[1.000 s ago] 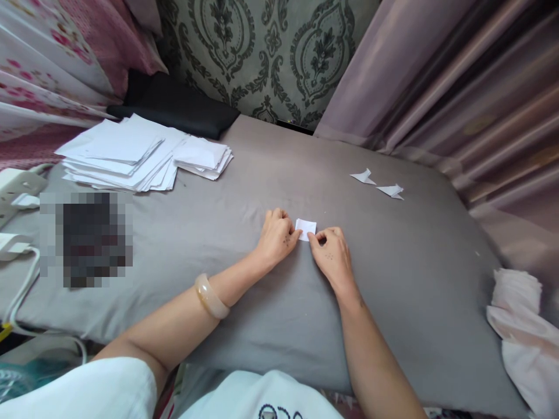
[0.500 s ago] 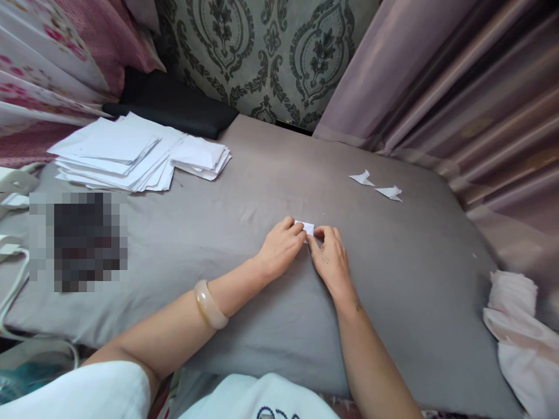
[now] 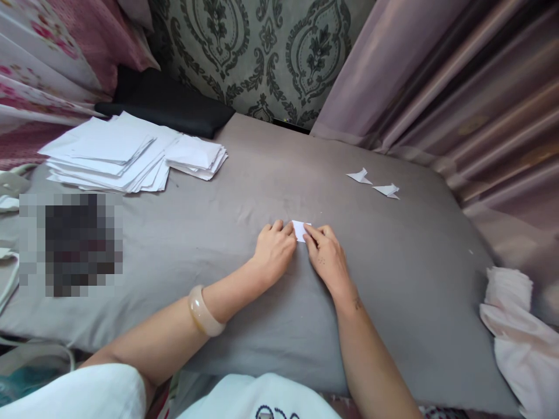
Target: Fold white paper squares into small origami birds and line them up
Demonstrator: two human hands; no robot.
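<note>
Risk: small white paper rectangle could skew if the soft-looking grey cloth surface gives under uneven finger pressure | Place: on the cloth, between the hands | Left hand: fingers loosely curled at its left edge, grip unclear | Right hand: thumb and forefinger slightly parted over its right side; pinching or pressing, cannot tell

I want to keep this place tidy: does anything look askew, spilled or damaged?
I see no spill. The large paper stack, at the left, looks untidy: its edges stick out unevenly. A pixelated patch just below it hides what lies there. The small paper in the middle shows no clear damage.
</note>
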